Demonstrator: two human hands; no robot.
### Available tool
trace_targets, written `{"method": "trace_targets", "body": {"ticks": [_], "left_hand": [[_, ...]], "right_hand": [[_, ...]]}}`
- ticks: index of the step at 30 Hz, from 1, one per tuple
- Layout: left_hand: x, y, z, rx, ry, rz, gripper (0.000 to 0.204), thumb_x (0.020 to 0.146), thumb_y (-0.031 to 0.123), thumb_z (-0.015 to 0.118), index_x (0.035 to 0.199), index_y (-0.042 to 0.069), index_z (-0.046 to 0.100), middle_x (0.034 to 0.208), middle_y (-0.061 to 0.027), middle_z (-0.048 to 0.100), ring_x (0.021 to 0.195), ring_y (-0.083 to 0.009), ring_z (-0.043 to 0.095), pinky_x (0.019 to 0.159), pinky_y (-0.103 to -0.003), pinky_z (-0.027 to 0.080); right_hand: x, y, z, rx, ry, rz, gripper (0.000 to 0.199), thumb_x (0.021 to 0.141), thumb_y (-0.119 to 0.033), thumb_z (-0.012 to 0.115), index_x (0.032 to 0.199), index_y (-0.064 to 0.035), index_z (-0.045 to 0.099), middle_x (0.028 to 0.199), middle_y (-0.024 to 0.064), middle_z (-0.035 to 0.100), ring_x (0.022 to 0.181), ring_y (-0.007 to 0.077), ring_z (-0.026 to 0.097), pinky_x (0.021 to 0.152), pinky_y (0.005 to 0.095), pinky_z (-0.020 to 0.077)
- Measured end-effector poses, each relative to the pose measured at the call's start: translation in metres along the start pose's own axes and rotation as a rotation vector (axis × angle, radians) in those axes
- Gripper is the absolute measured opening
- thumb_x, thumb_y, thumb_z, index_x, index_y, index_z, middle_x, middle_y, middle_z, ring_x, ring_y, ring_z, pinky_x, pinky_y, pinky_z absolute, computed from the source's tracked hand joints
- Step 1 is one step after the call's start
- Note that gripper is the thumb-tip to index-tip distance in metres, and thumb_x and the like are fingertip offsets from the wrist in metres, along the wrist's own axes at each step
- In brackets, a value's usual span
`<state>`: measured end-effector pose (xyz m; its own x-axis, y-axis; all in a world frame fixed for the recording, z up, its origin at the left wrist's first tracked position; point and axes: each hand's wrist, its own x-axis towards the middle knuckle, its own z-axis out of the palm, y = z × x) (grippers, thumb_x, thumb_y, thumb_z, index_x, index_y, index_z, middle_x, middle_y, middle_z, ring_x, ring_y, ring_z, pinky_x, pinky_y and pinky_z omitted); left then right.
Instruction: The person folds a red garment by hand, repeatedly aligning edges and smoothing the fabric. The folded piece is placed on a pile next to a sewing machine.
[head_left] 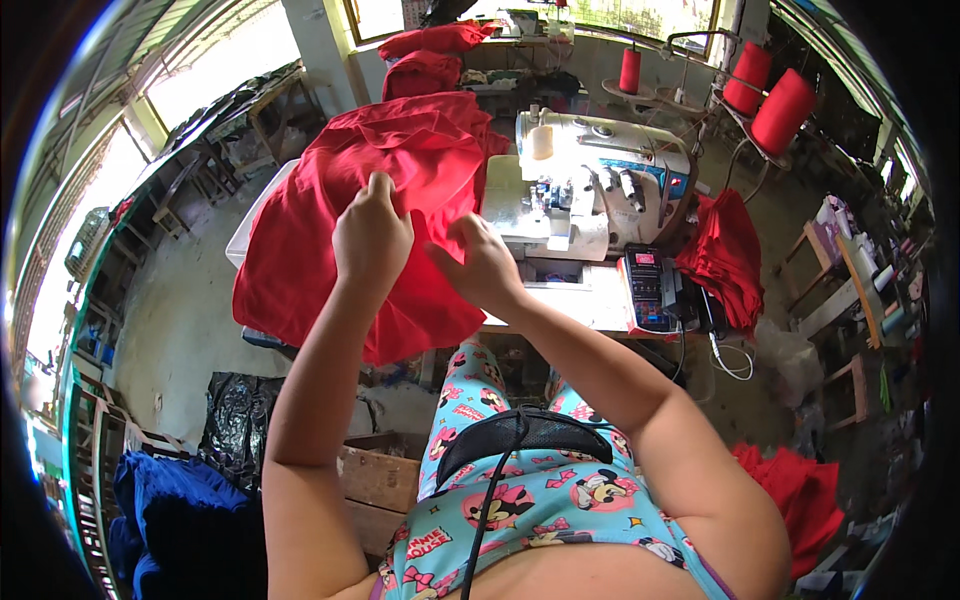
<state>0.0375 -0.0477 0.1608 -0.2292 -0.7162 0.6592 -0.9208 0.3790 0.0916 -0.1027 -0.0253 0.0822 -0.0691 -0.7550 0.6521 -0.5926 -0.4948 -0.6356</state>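
Note:
A large red cloth piece (290,250) lies draped over a stack of red fabric left of the sewing machine and hangs down toward my knees. My left hand (375,235) is over the middle of it, its fingers closed on the cloth; the fingertips are partly hidden. To the right, my right hand (482,265) hovers at the cloth's edge, thumb apart from the curled fingers, and no held thing shows in it. The white industrial sewing machine (600,150) stands just beyond my right hand, its needle area brightly lit.
Red thread cones (785,112) sit on a stand at the back right. A phone-like black device (648,285) with cables lies on the table's right side, beside a red cloth bundle (722,260). Blue fabric (180,520) is piled at lower left near a wooden crate (380,475).

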Motion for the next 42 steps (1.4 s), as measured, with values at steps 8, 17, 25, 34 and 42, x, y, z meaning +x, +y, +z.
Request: {"method": "trace_targets", "body": {"ticks": [8,17,25,34,42], "left_hand": [[0.005,-0.056,-0.045,-0.07,-0.238,0.317,0.035,0.073,-0.005,0.06,0.105,0.009,0.059,0.095,-0.0116,0.061,0.083,-0.0288,0.063,0.072,-0.037,0.052],[0.006,-0.082,0.043,-1.186,0.003,-0.234,0.027,0.082,0.0,0.055,0.108,0.005,0.061,0.083,-0.0012,0.059,0.072,-0.0169,0.058,0.068,-0.028,0.047],[-0.016,-0.086,0.059,-0.34,-0.014,-0.097,0.012,0.085,0.012,0.058,0.094,0.005,0.055,0.078,-0.0207,0.065,0.075,-0.0425,0.062,0.062,-0.047,0.049],[-0.017,-0.075,0.049,-0.241,0.022,-0.246,0.017,0.085,0.017,0.06,0.096,0.007,0.052,0.07,-0.0204,0.063,0.068,-0.0389,0.063,0.058,-0.047,0.05],[-0.021,-0.074,0.05,0.061,-0.28,-0.389,0.018,0.086,0.021,0.058,0.093,0.006,0.051,0.071,-0.0228,0.065,0.072,-0.0399,0.066,0.062,-0.047,0.054]], "right_hand": [[0.012,0.038,0.012,0.413,-0.161,0.14,0.029,0.08,0.003,0.062,0.106,-0.0106,0.061,0.068,0.0002,0.049,0.063,0.0082,0.046,0.056,0.0268,0.0397],[0.037,0.03,0.046,1.366,-0.029,0.395,0.017,0.094,-0.016,0.055,0.106,-0.0049,0.063,0.087,-0.0039,0.06,0.078,0.0048,0.053,0.074,0.0224,0.0451],[0.06,0.04,0.048,0.193,-0.263,-0.105,0.02,0.094,-0.024,0.053,0.092,-0.0051,0.06,0.069,0.013,0.064,0.064,0.0302,0.064,0.058,0.0384,0.0477],[0.052,0.043,0.062,0.175,-0.056,-0.131,0.014,0.089,-0.022,0.059,0.094,-0.0085,0.06,0.075,0.017,0.063,0.07,0.0358,0.063,0.058,0.0423,0.0485],[0.055,0.052,0.073,-0.18,-0.351,-0.079,0.021,0.092,-0.03,0.052,0.097,-0.0102,0.047,0.066,0.0188,0.061,0.061,0.0397,0.061,0.053,0.0493,0.0472]]}}
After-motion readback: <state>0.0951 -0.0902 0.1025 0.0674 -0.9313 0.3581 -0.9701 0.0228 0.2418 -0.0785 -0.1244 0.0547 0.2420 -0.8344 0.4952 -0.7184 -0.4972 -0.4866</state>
